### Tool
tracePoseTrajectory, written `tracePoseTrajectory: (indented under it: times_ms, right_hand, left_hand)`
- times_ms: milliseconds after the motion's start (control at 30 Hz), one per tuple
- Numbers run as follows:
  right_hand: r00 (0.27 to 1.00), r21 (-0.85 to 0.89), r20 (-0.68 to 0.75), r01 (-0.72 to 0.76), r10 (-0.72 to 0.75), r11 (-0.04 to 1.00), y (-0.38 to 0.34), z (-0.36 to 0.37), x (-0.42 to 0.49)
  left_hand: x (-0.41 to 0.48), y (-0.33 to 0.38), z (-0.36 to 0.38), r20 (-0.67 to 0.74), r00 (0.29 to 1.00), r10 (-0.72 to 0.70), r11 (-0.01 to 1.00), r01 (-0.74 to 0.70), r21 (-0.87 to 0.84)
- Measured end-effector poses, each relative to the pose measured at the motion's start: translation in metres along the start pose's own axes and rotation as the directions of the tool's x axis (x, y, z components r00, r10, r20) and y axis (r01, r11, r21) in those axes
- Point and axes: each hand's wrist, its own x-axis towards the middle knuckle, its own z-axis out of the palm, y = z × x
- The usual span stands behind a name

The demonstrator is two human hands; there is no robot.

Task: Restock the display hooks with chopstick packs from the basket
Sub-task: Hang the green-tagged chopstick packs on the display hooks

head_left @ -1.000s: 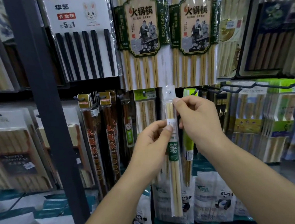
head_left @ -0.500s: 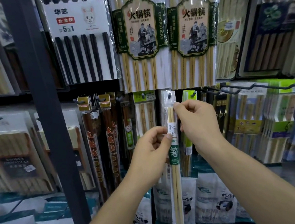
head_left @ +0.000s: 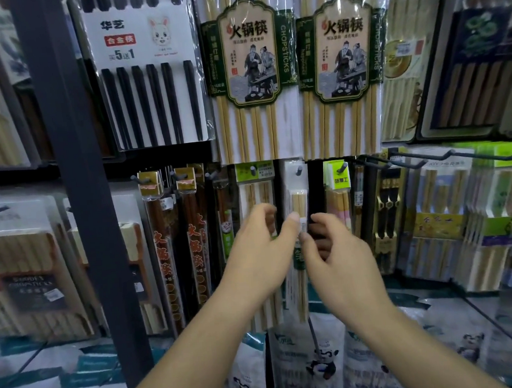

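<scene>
Chopstick pack (head_left: 298, 196) hanging on display hook (head_left: 299, 170), left hand (head_left: 262, 251) thumb on its front, right hand (head_left: 339, 254) thumb touching its edge, blurred, can't tell if either hand actually grips

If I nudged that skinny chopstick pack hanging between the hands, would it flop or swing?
Likely swings freely: the pack hangs from a single hook. Probably stiff, since straight sticks fill its length. Its glossy sleeve may feel slippery.
</scene>
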Motion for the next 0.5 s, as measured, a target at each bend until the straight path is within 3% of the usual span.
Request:
tracePoseTrajectory:
  times_ms: [200, 400, 500]
  right_hand:
    - [0.964, 0.185, 0.261, -0.109, 0.058, 0.977, 0.008, 0.019, 0.007]
    - [0.949, 0.328, 0.315, -0.076, -0.033, 0.942, 0.019, 0.028, 0.029]
    - [0.944, 0.310, 0.326, -0.054, -0.053, 0.949, 0.024, 0.031, 0.039]
  left_hand:
    - [0.020, 0.010, 0.019, 0.107, 0.988, -0.108, 0.957, 0.133, -0.258]
    - [0.030, 0.012, 0.032, 0.157, 0.977, -0.145, 0.899, 0.196, -0.391]
    - [0.036, 0.012, 0.036, 0.161, 0.972, -0.170, 0.887, 0.222, -0.404]
